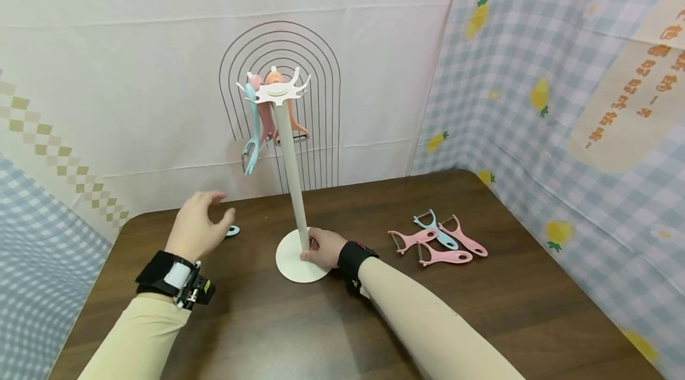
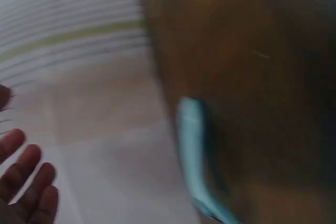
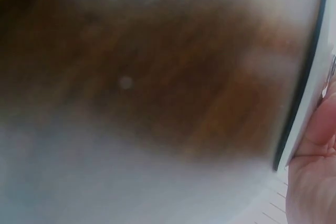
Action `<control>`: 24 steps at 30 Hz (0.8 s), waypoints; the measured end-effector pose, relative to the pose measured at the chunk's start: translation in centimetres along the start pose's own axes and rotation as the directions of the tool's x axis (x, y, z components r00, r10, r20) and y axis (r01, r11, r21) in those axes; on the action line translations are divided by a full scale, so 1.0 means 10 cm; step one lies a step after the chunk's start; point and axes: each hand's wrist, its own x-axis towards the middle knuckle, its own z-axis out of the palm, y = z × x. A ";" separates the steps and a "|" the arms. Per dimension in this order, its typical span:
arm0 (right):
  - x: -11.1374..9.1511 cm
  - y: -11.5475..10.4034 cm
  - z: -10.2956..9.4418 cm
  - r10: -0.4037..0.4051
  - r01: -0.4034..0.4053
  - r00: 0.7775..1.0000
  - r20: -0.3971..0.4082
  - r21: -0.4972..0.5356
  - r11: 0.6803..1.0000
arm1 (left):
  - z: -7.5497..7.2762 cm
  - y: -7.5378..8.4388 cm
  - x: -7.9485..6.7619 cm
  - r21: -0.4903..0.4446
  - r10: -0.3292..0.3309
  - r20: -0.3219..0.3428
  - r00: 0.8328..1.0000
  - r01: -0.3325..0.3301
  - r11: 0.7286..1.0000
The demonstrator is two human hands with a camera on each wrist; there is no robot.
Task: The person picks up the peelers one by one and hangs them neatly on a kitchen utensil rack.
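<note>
A white stand (image 1: 289, 172) with a round base (image 1: 291, 267) and a pronged top rises from the table. My right hand (image 1: 325, 248) grips it low down, where the pole meets the base; the right wrist view catches part of that hand (image 3: 313, 192) beside the base's edge (image 3: 304, 93). From the prongs hang a light blue peeler (image 1: 254, 124), a pink peeler (image 1: 265, 118) and an orange peeler (image 1: 294, 118). My left hand (image 1: 199, 224) is raised, thumb and fingers apart, holding nothing. Near it another light blue peeler (image 2: 192, 145) lies on the table, mostly hidden in the head view.
Right of the stand, several peelers lie in a loose pile: a light blue peeler (image 1: 445, 239) among pink peelers (image 1: 446, 256). The dark wooden table (image 1: 289, 332) backs onto a white patterned cloth (image 1: 385, 100). A checked cloth (image 1: 514, 148) borders the right side.
</note>
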 end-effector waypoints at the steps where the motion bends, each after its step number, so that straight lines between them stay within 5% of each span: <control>1: 0.00 0.00 0.00 -0.001 0.001 1.000 0.000 0.002 1.000 | 0.04 -0.06 -0.04 0.043 -0.020 0.052 0.998 0.018 0.999; 5: 0.01 0.02 0.02 0.002 -0.002 1.000 0.005 0.004 1.000 | 0.17 -0.27 -0.16 0.182 -0.042 0.165 0.985 0.011 0.983; 10: 0.01 0.02 0.01 0.019 -0.019 1.000 0.003 0.010 1.000 | 0.26 -0.42 -0.23 0.308 -0.039 0.216 0.976 -0.031 0.951; 24: 0.02 0.03 0.00 0.018 -0.018 1.000 0.002 0.016 1.000 | 0.39 -0.59 -0.29 0.342 -0.136 0.298 0.945 0.028 0.939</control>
